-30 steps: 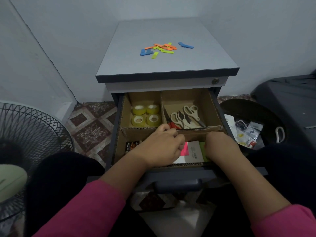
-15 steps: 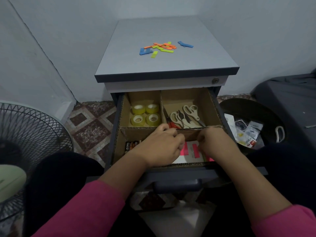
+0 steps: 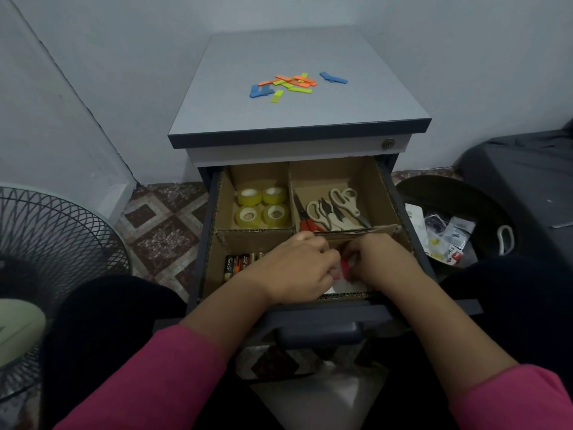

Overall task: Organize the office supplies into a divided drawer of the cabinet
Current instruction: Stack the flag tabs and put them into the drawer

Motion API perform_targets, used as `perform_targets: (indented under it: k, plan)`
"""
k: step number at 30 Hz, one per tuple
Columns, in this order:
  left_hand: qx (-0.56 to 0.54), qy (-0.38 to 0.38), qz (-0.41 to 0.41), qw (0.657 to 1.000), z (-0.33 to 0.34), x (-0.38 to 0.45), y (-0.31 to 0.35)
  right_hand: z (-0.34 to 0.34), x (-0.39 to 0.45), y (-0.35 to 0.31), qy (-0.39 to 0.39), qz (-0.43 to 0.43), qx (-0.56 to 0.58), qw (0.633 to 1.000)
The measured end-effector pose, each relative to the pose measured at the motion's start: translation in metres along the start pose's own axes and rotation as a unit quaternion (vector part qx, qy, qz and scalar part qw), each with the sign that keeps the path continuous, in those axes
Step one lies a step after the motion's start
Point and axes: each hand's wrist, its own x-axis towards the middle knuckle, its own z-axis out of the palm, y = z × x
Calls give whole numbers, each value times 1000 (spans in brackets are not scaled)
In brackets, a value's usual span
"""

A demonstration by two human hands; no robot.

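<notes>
Two hands [image 3: 338, 265] hiding perhaps pink notes [image 3: 344, 268]

left hand [image 3: 293, 268]: palm down, knuckles up, fingers curled inward toward the right hand, pinching at something small
right hand [image 3: 383, 263]: palm down, fingers curled, tips meeting the left's
forearms: both extended forward, converging
sleeves: pink, pushed back past the wrists

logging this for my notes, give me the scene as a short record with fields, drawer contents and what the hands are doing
drawer: open, cardboard dividers
back left section: four tape rolls
back right section: scissors
front left section: batteries
front right section: pink sticky tabs, both hands on them
left hand: fingers curled at the tabs
right hand: fingers curled at the tabs
cabinet top: loose coloured tabs
</notes>
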Motion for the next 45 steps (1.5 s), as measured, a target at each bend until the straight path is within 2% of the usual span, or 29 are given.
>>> perform_targets:
  k: [3, 20, 23, 25, 28, 31, 36, 42, 45]
  plan:
    - [0, -9, -5, 1000, 0, 0, 0, 2, -1, 1, 23, -20, -9, 999]
    - [14, -9, -5, 1000, 2, 1, -1, 1, -3, -1, 37, -39, -1, 999]
    - [-7, -15, -11, 1000, 2, 0, -3, -1, -5, -1, 39, -21, 4, 999]
    - [-48, 14, -25, 998, -2, -1, -3, -4, -8, 2, 58, 30, -10, 998]
    - [-112, 114, -57, 986, -7, -3, -7, -4, -13, 8, 103, 75, -70, 989]
    - [-123, 183, -83, 972, -5, -2, -13, -1, -16, 6, 65, 96, -76, 990]
    - [-125, 188, -103, 969, -3, -2, -15, -3, -14, 2, 44, 106, -65, 991]
    - [-137, 188, -105, 967, -1, -2, -16, -2, -12, 6, 60, 92, -67, 992]
    - [-149, 183, -111, 965, -1, -2, -18, -11, -12, 6, 54, 84, -4, 995]
